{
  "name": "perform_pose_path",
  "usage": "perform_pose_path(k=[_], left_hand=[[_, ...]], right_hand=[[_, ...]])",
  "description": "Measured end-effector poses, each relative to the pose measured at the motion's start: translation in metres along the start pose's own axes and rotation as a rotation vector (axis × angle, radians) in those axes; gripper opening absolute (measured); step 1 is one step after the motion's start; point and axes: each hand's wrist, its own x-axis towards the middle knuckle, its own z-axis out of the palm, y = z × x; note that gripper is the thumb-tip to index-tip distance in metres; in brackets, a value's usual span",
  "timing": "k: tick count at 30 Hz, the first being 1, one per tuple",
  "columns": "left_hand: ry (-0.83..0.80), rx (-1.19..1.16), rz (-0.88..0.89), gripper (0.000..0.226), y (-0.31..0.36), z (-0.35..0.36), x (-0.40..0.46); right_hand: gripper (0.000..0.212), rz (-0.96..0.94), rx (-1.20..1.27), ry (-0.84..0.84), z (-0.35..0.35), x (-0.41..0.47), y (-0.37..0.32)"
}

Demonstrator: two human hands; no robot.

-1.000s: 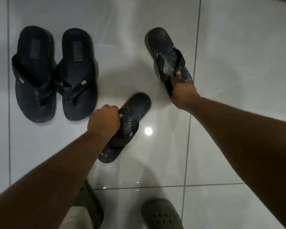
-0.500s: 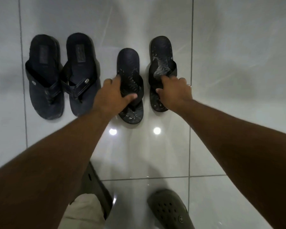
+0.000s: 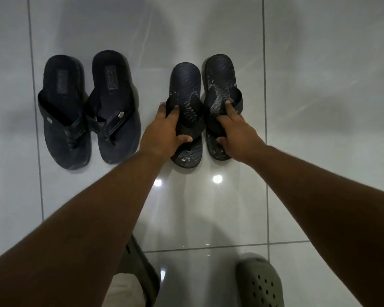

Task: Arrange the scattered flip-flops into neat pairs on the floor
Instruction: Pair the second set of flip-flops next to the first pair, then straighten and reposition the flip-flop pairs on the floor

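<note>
Since a second ago the two patterned flip-flops have gone from splayed and apart to parallel: left flip-flop (image 3: 186, 89) and right flip-flop (image 3: 220, 74) lie side by side, nearly touching, heels away from the person, just right of the already-paired larger pair (image 3: 88, 107) on the tiled floor (image 3: 319, 107). Left hand (image 3: 164, 131) pinches its strap between fingers and thumb; right hand (image 3: 236, 131) has fingers curled onto the other strap. Judgement: pairing looks essentially done; only release remains.

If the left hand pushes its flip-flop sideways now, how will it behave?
The flip-flop would probably slide easily: the tile floor looks glossy. It seems light and flat, so it should not tip. Held by the strap alone, as the left hand grips, it may twist.
</note>
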Motion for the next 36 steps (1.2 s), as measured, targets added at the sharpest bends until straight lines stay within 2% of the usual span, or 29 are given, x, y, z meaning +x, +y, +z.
perform_pose_path(k=[5, 7, 9, 12, 17, 21, 24, 27, 31, 34, 36], left_hand=[[-0.022, -0.042, -0.058, 0.091, 0.007, -0.001, -0.006], [-0.020, -0.009, -0.059, 0.096, 0.007, -0.009, -0.010], [0.062, 0.111, -0.024, 0.096, 0.002, -0.024, -0.015], [0.175, 0.270, -0.008, 0.092, -0.025, -0.063, -0.023], [0.099, 0.335, -0.056, 0.091, -0.099, -0.120, -0.034], [0.010, 0.408, -0.049, 0.100, -0.148, -0.134, -0.033], [-0.060, 0.435, -0.134, 0.098, -0.186, -0.134, -0.026], [-0.120, 0.422, -0.145, 0.091, -0.210, -0.127, -0.025], [-0.097, 0.429, -0.127, 0.086, -0.223, -0.120, -0.033], [-0.116, 0.384, -0.151, 0.086, -0.244, -0.131, -0.041], [-0.149, 0.442, -0.129, 0.086, -0.269, -0.144, -0.050]], right_hand=[[0.063, 0.010, -0.076, -0.050, -0.008, -0.009, -0.006], [0.070, 0.062, -0.174, 0.055, -0.012, -0.013, -0.019], [0.074, 0.069, -0.221, 0.242, -0.016, -0.014, -0.044], [0.075, -0.070, -0.156, 0.338, -0.018, 0.002, -0.102], [0.080, -0.197, -0.053, 0.144, -0.002, 0.049, -0.193], [0.088, -0.185, -0.096, 0.001, 0.022, 0.075, -0.224], [0.084, -0.137, -0.143, -0.081, 0.042, 0.087, -0.239], [0.075, -0.109, -0.250, -0.103, 0.057, 0.090, -0.243], [0.060, -0.107, -0.259, -0.088, 0.071, 0.090, -0.257], [0.054, -0.118, -0.276, -0.114, 0.079, 0.091, -0.285], [0.053, -0.159, -0.311, -0.132, 0.088, 0.093, -0.311]])
